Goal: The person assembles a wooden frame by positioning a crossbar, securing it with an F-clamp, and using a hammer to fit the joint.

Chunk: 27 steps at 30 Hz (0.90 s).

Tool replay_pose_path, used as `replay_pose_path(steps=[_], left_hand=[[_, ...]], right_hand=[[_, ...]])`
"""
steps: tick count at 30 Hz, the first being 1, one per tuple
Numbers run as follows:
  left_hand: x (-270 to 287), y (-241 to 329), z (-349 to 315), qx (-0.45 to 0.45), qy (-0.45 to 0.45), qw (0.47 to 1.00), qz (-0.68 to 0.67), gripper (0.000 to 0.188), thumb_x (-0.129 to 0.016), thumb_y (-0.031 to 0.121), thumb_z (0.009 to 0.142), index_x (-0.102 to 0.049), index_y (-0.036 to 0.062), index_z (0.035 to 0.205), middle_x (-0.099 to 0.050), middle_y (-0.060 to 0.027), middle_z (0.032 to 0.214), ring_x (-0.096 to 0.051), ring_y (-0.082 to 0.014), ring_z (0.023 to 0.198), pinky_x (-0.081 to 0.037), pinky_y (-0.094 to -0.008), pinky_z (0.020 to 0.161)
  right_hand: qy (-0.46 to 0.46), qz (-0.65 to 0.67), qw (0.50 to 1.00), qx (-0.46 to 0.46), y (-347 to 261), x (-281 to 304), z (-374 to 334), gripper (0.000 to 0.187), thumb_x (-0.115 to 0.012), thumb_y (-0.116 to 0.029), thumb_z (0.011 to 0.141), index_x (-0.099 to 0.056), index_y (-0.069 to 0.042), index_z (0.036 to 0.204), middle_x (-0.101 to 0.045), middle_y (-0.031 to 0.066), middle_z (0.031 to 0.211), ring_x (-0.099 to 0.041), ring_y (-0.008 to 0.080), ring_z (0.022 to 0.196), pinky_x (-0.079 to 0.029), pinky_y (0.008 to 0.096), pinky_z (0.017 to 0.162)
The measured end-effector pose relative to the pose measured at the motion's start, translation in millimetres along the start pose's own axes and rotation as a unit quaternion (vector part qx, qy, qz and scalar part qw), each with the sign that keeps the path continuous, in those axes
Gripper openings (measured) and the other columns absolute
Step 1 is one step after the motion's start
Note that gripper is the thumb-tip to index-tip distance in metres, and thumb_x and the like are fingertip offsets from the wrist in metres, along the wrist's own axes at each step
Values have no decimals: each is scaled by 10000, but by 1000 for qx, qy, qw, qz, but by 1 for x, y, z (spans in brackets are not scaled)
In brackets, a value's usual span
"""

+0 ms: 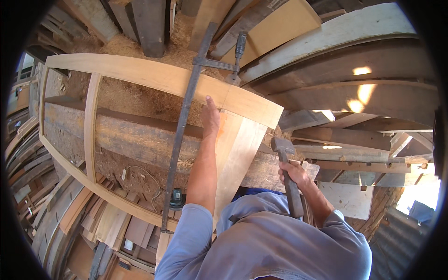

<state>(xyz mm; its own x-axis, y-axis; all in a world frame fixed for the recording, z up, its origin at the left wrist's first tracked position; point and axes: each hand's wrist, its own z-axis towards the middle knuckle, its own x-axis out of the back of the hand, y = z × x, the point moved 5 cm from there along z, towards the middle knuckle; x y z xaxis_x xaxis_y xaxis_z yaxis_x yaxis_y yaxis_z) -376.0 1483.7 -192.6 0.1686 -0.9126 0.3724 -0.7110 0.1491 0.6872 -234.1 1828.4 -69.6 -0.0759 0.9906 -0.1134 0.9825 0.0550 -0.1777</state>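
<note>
A long pale wooden frame [140, 70] lies across a weathered beam, with crosspieces at its left and a wider board [239, 161] at its right. A dark metal bar clamp [182, 126] spans the frame, its screw handle at the far side. My left hand [211, 119] is at the far rail, beside the clamp bar; one digit lies on the rail and the other fingers are mostly hidden below. My right hand [297, 173] is closed round a dark bar-like tool [291, 193] with a blocky head, held near my body; its exact kind is unclear.
The worn beam [135, 133] runs beneath the frame. Sawdust [130, 95] covers the ground. A green-and-black power tool [177, 198] rests near my left elbow. Large curved boards [336, 70] are stacked at right, and more timber [37, 186] at left.
</note>
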Motion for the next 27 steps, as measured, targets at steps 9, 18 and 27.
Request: replay_pose_path(steps=[9,18,27], left_hand=[[-7,7,-7,-17,-196,908,-369,946,-258,700,962,-90,-32,1538,-61,-163,1630,-33,-238,1509,-41,-359,1213],[-8,5,-13,17,-86,983,-162,840,-298,622,983,-277,-77,1449,-294,-210,1510,-260,-277,1406,-194,-361,1152],[3,13,-16,18,-37,996,-73,728,-434,538,975,-422,-98,1330,-473,-219,1346,-440,-284,1248,-329,-368,1055]], right_hand=[[27,-15,992,123,-25,27,-26,188,-619,-202,945,-539,-32,937,-597,60,721,-580,146,523,-471,302,454],[28,67,988,137,-82,-2,30,292,-593,-304,958,-582,-72,781,-558,48,603,-570,173,499,-471,305,460],[38,123,981,142,-74,1,33,228,-598,-262,950,-585,-60,845,-577,42,672,-561,147,519,-491,303,484]])
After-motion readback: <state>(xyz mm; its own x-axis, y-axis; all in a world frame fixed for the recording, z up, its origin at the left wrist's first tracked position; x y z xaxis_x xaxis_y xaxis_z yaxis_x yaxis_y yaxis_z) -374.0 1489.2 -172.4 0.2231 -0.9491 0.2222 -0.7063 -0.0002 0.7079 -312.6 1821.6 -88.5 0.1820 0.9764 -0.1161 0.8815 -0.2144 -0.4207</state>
